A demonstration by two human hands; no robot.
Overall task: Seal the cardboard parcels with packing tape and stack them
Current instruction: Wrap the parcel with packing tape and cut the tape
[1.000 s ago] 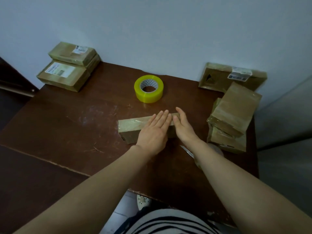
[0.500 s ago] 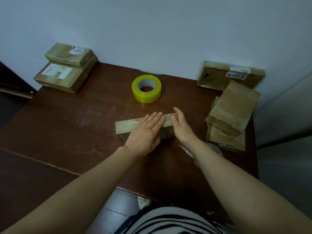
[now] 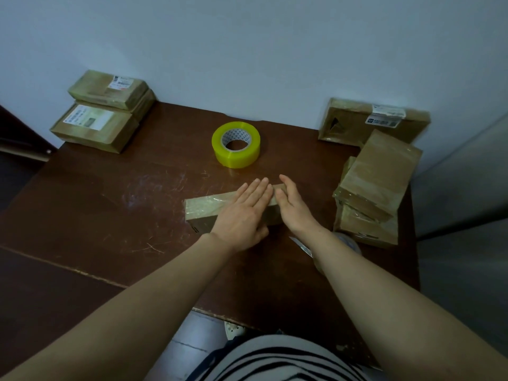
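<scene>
A long cardboard parcel (image 3: 204, 210) with shiny tape along its top lies in the middle of the brown table (image 3: 110, 204). My left hand (image 3: 244, 213) lies flat on its top, fingers straight and pressed down. My right hand (image 3: 292, 206) stands edge-on with straight fingers against the parcel's right end. A yellow roll of packing tape (image 3: 235, 144) lies flat just behind the parcel. Two stacked parcels (image 3: 105, 110) with labels sit at the back left corner.
A leaning heap of parcels (image 3: 373, 188) crowds the right side, with a labelled parcel (image 3: 371, 122) propped against the wall behind it. Under my right forearm a small blade (image 3: 301, 244) and a second, clear roll (image 3: 347, 242) show partly. The table's front edge is close to my body.
My left hand slid left along the parcel's top, then back towards the right end. The right hand stayed at the parcel's right end.
</scene>
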